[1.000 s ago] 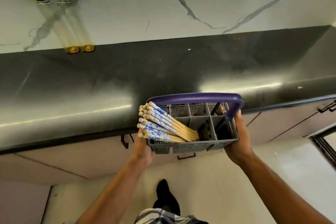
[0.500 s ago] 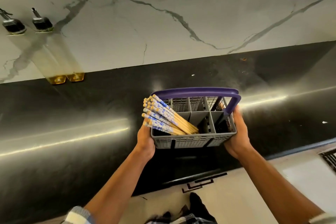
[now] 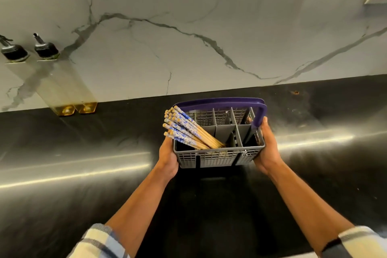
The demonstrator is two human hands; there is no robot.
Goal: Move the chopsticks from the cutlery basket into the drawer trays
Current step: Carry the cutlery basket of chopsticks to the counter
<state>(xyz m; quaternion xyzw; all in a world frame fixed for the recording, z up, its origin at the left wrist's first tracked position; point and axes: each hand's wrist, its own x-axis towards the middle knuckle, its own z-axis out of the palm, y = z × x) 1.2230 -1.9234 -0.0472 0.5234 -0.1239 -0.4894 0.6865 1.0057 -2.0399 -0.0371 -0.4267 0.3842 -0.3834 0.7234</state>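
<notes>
Grey slotted plastic cutlery basket (image 3: 219, 156) with a purple arched handle (image 3: 222, 102), held low over, perhaps resting on, a glossy black stone countertop (image 3: 83, 174); contact underneath impossible to confirm. Left hand (image 3: 167, 158) pressed against the left end wall, fingers hidden behind the basket, so curl not readable for certain, though evidently gripping. Right hand (image 3: 267, 148) clasping the right end, thumb up beside the handle's post. Bundle of bamboo chopsticks with blue-and-white patterned tops (image 3: 186, 130) lodged in the near left compartment, leaning steeply leftward, decorated ends jutting out past the rim above the left hand. No drawer or trays in view. Likely trouble from here: a tilt to the left while setting down or shifting grip, and the already slanted sticks sliding out and scattering across the slick surface or off the front edge to the floor. Also worth guarding: two tall clear oil bottles with black pourers (image 3: 62, 81) against the veined white marble backsplash (image 3: 209, 27), well to the left.
</notes>
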